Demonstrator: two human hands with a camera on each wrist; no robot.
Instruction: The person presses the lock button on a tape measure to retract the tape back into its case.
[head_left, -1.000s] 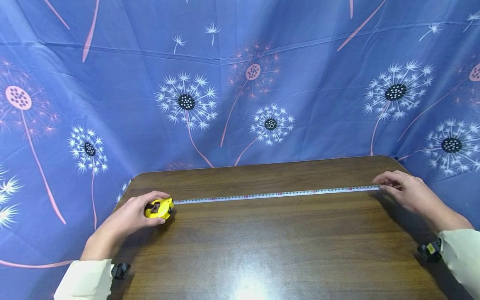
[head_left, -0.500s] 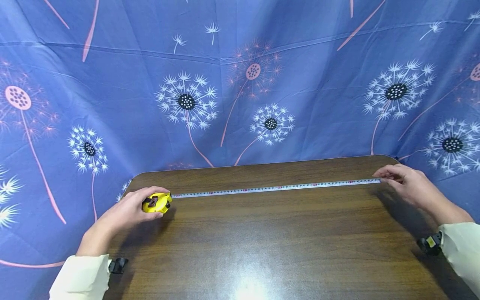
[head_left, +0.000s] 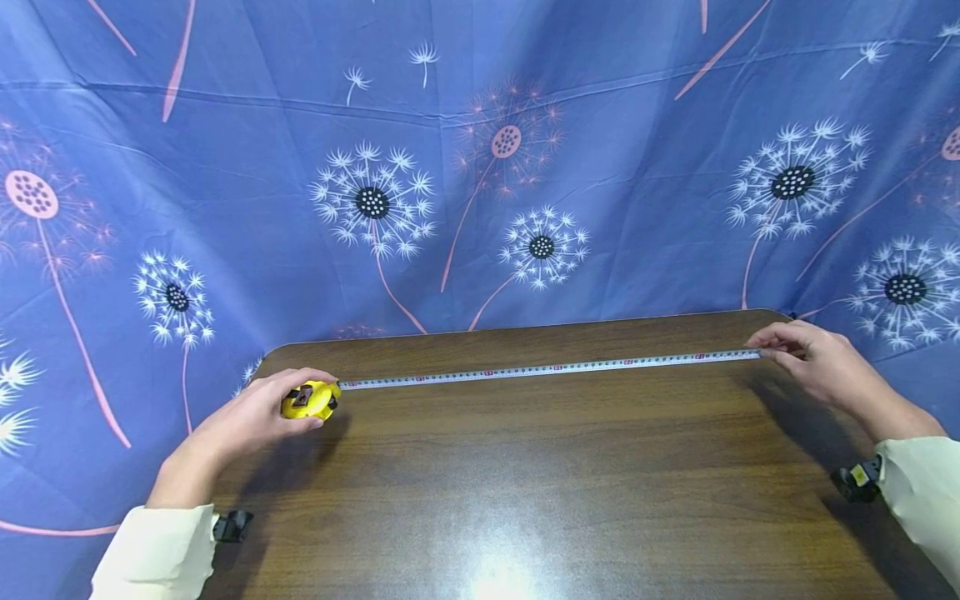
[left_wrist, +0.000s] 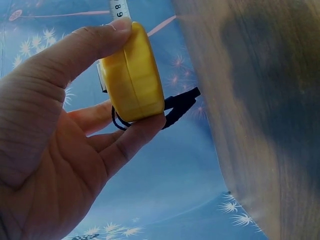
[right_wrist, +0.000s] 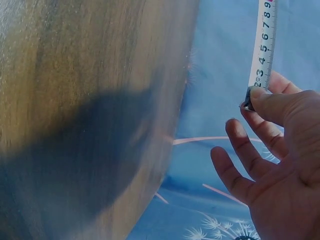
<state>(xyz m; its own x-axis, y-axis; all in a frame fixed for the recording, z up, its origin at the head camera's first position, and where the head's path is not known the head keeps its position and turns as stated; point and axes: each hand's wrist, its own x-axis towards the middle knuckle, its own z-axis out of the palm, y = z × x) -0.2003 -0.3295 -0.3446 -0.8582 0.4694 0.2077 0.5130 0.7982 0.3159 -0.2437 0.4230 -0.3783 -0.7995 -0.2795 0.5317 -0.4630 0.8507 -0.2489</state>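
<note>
Running left-right across table (head_left: 525, 467): tape blade (head_left: 547, 367), both hands' grip endmost.

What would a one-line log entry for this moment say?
left hand: grips yellow tape measure case | right hand: pinches tape end | tape: stretched across wooden table
</note>
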